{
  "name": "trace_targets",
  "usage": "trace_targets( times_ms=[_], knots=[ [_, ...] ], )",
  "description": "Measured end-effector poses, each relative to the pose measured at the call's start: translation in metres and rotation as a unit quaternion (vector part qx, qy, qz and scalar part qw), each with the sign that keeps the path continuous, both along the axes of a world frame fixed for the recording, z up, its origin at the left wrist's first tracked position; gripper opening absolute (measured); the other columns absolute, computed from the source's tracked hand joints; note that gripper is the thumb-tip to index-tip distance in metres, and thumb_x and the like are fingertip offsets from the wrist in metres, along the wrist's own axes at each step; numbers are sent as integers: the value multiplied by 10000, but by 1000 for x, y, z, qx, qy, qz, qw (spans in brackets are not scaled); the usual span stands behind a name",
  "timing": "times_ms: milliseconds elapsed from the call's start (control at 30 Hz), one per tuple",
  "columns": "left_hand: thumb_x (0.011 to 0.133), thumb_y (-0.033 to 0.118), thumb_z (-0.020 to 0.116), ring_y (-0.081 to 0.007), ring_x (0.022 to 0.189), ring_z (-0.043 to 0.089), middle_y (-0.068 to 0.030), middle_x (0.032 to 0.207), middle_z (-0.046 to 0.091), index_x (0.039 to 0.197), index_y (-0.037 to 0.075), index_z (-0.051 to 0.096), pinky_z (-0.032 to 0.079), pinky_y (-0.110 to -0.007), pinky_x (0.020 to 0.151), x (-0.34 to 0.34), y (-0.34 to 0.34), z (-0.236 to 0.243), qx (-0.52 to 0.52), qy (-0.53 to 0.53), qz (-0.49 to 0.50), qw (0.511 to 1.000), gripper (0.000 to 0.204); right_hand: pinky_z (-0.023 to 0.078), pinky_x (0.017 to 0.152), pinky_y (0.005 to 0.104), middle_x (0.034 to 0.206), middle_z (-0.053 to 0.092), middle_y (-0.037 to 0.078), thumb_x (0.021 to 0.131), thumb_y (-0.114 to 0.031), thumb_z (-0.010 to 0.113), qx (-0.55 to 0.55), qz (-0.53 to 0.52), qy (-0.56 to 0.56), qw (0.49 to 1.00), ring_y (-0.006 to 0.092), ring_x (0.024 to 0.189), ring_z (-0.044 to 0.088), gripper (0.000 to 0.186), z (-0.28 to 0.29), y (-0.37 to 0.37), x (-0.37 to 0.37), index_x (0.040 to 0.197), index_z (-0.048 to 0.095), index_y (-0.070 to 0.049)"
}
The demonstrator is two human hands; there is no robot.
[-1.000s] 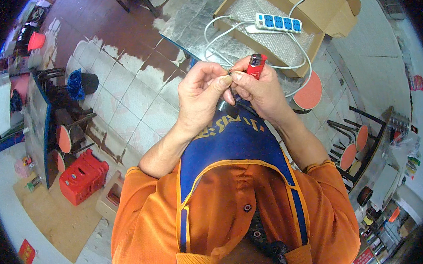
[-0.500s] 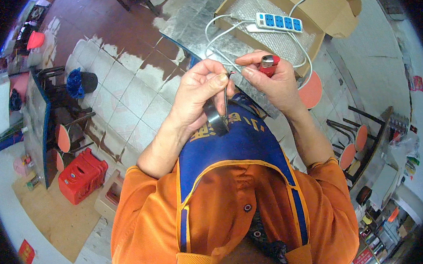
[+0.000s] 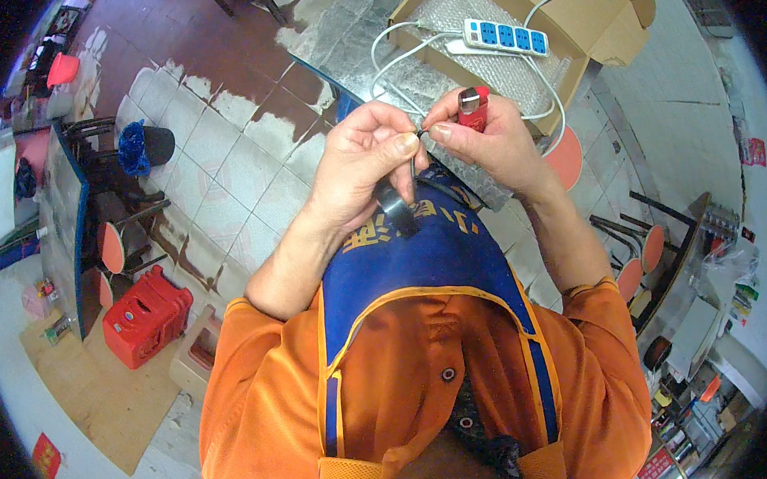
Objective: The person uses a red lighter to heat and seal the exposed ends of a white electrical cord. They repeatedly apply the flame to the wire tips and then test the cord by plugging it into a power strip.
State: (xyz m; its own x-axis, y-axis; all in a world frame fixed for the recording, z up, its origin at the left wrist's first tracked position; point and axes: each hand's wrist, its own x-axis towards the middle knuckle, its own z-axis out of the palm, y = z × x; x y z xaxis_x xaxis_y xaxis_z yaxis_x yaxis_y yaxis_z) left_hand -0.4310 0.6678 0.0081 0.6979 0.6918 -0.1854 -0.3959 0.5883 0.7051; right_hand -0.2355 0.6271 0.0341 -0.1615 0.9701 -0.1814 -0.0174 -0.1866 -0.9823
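My left hand [image 3: 366, 161] is closed in a pinch on a thin black cable [image 3: 412, 166], whose end sticks out past the thumb. A dark roll of what looks like black tape [image 3: 396, 211] hangs below the left fingers, in front of my apron; how it is held is partly hidden. My right hand [image 3: 496, 145] grips a red lighter [image 3: 472, 111] with a metal top between its fingers. Its thumb and forefinger close on the cable's end, right beside the left thumb. The bit they pinch is too small to make out.
Beyond my hands, a metal-topped table [image 3: 349, 40] bears an open cardboard box [image 3: 580, 74] with bubble wrap [image 3: 497, 88]. A white power strip [image 3: 507, 39] with blue sockets and a white cord lies on it. Round stools [image 3: 565, 160] stand right; a red jerrycan [image 3: 147, 317] stands left.
My right hand has moved slightly left, its fingertips now meeting the cable's end at the left thumb. The lighter has shifted up and left with it and turned more upright.
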Motion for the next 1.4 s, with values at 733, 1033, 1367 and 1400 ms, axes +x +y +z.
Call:
trace_targets(
  times_ms=[733, 1033, 1367, 1400],
  knots=[
    [911, 29, 627, -91, 684, 619, -57, 867, 636, 979, -21, 605, 505, -209, 601, 13, -13, -6, 264, 117, 150, 946, 87, 299, 477, 180, 663, 480, -42, 926, -105, 581, -90, -74, 277, 954, 27, 532, 392, 128, -10, -11, -18, 1016, 567, -13],
    [913, 73, 643, -92, 650, 615, -56, 830, 644, 948, -27, 619, 505, -217, 568, 9, -9, -11, 230, 139, 83, 960, 109, 277, 449, 171, 656, 466, -49, 925, -145, 562, -121, -15, 318, 940, 23, 502, 378, 131, -16, -8, -10, 972, 554, -23],
    [875, 81, 673, -117, 618, 620, -74, 774, 629, 867, -6, 647, 488, -244, 539, 6, 13, -8, 597, 206, 171, 756, 91, 281, 414, 160, 660, 456, -32, 913, -133, 565, -210, 6, 391, 896, 19, 500, 387, 118, -6, -1, -9, 978, 545, -37],
    [878, 77, 669, -115, 622, 619, -73, 772, 628, 872, -6, 645, 488, -243, 540, 6, 13, -8, 593, 205, 174, 759, 86, 286, 413, 164, 658, 463, -29, 913, -128, 564, -209, 2, 399, 893, 23, 494, 391, 117, -6, -1, -10, 978, 549, -32]
  ],
)
